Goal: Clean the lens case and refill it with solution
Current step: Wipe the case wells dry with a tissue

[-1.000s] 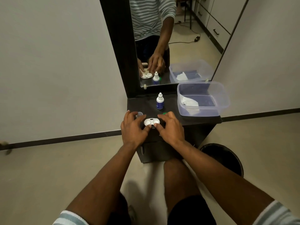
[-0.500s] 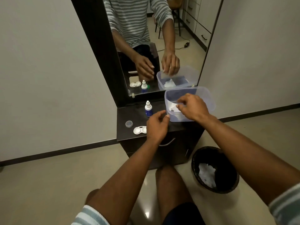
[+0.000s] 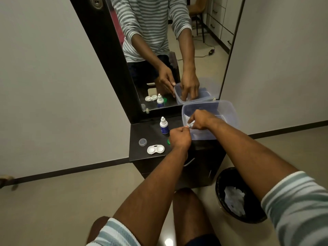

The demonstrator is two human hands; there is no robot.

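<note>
While right hand (image 3: pixel 200 120) pinches tissue (image 3: pixel 189 123) in tub (image 3: pixel 232 112); left hand (image 3: pixel 180 138) fisted | bottle (image 3: pixel 163 125) beside.

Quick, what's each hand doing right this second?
Left hand: fingers curled by the near rim of the plastic tub; whether it pinches anything cannot be told.
Right hand: inside the tub, pinching a white tissue.

My sleeves (image 3: pixel 298 206) are striped grey and white. The case (image 3: pixel 155 149) is white with a small black mark. The bottle (image 3: pixel 163 127) is white on top with a blue label. A cap (image 3: pixel 168 141) beside my left hand (image 3: pixel 180 138) is green. The tub (image 3: pixel 229 110) is clear with a bluish tint, the tissue (image 3: pixel 190 125) in it white. The counter (image 3: pixel 142 130) and bin (image 3: pixel 221 185) are black.
</note>
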